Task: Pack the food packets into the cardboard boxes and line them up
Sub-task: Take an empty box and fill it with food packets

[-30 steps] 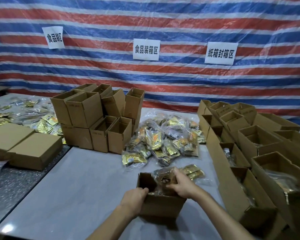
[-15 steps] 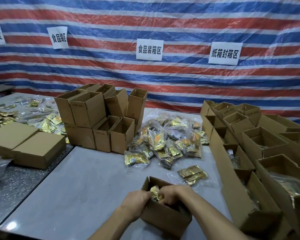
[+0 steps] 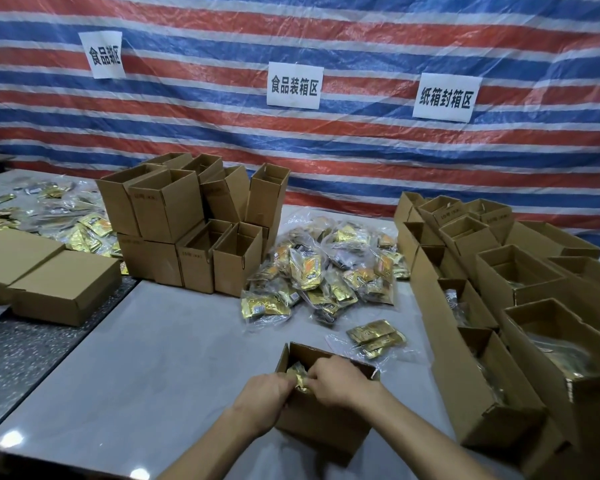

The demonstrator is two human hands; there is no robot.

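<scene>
Cardboard frames everything I do at this moment: the open box (image 3: 323, 427) stands on the bench (image 3: 153, 358) directly before me, mouth upward, close enough that both arms reach it without stretching. My left grip (image 3: 262, 398) and my right grip (image 3: 336, 379) meet over the box's near rim with fingers curled. Together they pinch one gold food packet (image 3: 298, 375) that sits partly inside the mouth. I use both, I judge, because the slack foil buckles and needs guiding down between the walls rather than dropping in. How much already lies in the box I cannot tell, since my grips cover most of the opening. Just beyond the box's far right corner lie a few loose packets (image 3: 376, 337), near enough that the next pick is short. Farther beyond the box spreads the main heap of packets (image 3: 326, 271), and beyond the box to the left stands the stack of empty boxes (image 3: 187, 223), supply for later rounds. To the right of the box runs the row of boxes (image 3: 482, 393), flaps up and set one behind another, several with packets showing inside. I reckon this box joins that row once it is full. The likeliest snag is a packet corner catching on the rim.
</scene>
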